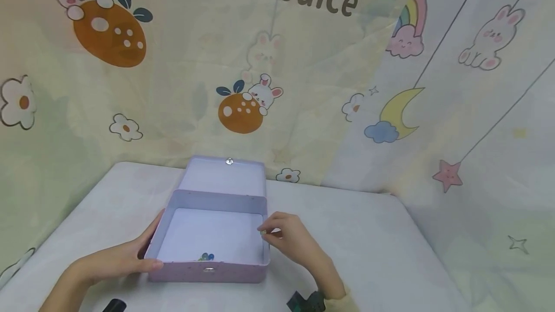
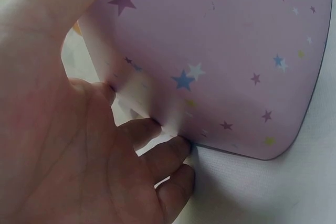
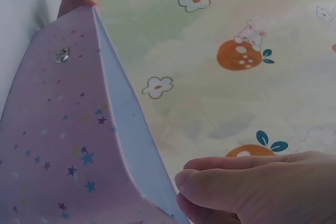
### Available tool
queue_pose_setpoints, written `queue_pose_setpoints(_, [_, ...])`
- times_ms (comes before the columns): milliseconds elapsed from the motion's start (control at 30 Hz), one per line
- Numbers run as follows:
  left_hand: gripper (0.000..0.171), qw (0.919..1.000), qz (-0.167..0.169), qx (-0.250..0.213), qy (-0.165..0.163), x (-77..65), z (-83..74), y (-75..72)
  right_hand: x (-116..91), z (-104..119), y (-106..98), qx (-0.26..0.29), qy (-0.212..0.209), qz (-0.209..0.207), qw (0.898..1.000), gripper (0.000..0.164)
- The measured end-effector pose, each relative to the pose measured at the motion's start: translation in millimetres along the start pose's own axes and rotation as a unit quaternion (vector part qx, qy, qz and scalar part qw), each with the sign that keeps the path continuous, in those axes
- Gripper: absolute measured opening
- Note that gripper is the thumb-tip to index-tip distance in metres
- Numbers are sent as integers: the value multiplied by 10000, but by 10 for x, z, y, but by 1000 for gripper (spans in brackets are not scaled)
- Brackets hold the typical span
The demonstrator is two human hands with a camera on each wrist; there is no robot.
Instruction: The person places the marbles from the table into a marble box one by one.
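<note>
A lilac lidded box (image 1: 238,274) with printed stars and a metal catch stands on the table, its lid (image 1: 225,177) swung back. My left hand (image 1: 114,259) holds the box's front left corner, thumb on the front and fingers along the left side. In the left wrist view its fingertips (image 2: 176,150) meet the box's lower edge. Over the right rim, my right hand (image 1: 288,235) pinches a small yellowish marble (image 1: 263,232) between thumb and fingers. Several blue and green marbles (image 1: 206,256) lie inside, against the front wall. The right wrist view hides the pinched marble behind the fingers.
The box rests on a white-covered table (image 1: 347,235). Behind it hangs a patterned cloth (image 1: 182,85) with rabbits, oranges and flowers. A black object (image 1: 114,305) shows near the left forearm, and a dark green device (image 1: 306,301) sits at the right wrist.
</note>
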State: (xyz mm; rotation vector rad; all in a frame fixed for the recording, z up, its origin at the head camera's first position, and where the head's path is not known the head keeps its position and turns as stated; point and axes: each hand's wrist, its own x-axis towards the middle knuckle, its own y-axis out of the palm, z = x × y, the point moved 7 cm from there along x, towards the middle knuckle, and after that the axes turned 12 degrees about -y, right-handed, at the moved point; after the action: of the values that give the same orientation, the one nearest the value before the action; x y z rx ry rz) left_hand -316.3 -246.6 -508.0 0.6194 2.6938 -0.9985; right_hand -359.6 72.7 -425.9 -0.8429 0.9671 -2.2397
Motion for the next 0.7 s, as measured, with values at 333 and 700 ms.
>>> queue_pose_setpoints(333, [107,9993,152,-339,-99,30,-59,51,215,-46,99,-644,-75,735,9952,14])
queue_pose_setpoints(700, [107,9992,95,-359,-111,-10,-31,20,619,-178,247,-911,-69,2168,9719,14])
